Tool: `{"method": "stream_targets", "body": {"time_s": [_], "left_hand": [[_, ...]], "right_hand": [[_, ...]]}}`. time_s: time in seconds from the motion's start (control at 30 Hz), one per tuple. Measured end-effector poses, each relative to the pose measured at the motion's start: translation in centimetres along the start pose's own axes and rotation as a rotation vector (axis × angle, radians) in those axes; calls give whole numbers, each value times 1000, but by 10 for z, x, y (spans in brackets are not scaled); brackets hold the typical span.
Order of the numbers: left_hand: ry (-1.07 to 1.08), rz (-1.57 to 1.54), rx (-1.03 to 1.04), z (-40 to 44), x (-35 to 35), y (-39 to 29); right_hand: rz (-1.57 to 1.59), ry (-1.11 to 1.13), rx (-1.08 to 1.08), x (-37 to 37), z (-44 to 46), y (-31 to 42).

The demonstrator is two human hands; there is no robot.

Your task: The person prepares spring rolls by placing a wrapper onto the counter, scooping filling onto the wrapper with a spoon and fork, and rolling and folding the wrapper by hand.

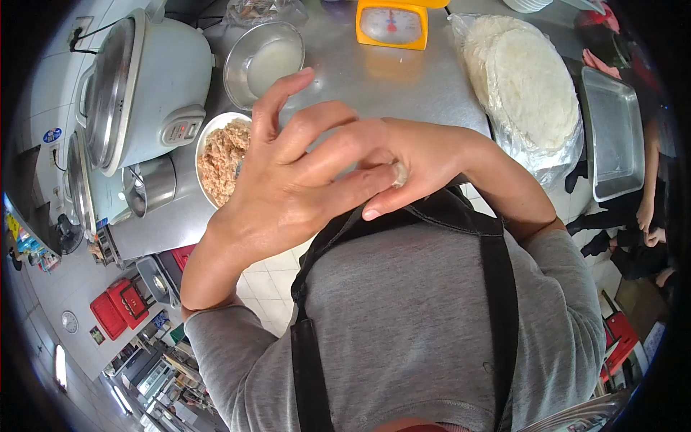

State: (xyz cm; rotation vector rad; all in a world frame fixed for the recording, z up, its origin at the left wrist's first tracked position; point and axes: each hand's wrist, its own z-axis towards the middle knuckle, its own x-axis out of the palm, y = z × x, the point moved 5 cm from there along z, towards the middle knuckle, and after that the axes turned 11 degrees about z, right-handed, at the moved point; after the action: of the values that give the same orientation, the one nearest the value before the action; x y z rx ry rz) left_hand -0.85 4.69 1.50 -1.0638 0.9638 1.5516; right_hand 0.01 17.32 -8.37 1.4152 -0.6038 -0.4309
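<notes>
A small pale dumpling (400,174), mostly hidden by fingers, sits between my two hands over the near edge of the table. My right hand (421,158) is curled around it, thumb pointing left. My left hand (295,162) reaches across from the left. Its index fingertip presses on the dumpling, its other fingers are raised and spread, and its thumb is hidden. Just beyond my left wrist stands a white bowl of minced filling (222,162), partly covered by that hand. Past my raised fingers is a metal bowl (234,68) with cloudy white liquid.
A stack of round white wrappers (529,86) lies on plastic at the right, near a metal tray (615,137). A yellow scale (392,25) stands at the back of the steel table (338,65). Left are a large rice cooker (173,79) and metal pot (158,183). Another person's hand (644,216) shows far right.
</notes>
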Motion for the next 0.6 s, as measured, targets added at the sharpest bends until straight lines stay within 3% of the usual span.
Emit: {"method": "stream_targets", "body": {"time_s": [0.07, 0.17, 0.23, 0.37, 0.47, 0.6], "left_hand": [[22, -162, -176, 0, 3, 2], [-27, -176, -224, 3, 1, 0], [-97, 14, -126, 2, 7, -7], [-142, 247, 14, 9, 8, -19], [-29, -130, -203, 16, 0, 2], [-18, 13, -108, 19, 11, -4]], "right_hand": [[-53, 50, 121, -4, -5, 10], [-25, -5, 34, -1, -4, 5], [168, -126, -74, 2, -2, -2], [155, -191, -224, -4, 2, 6], [177, -98, -68, -5, 0, 4], [110, -199, -198, -10, -1, -3]]}}
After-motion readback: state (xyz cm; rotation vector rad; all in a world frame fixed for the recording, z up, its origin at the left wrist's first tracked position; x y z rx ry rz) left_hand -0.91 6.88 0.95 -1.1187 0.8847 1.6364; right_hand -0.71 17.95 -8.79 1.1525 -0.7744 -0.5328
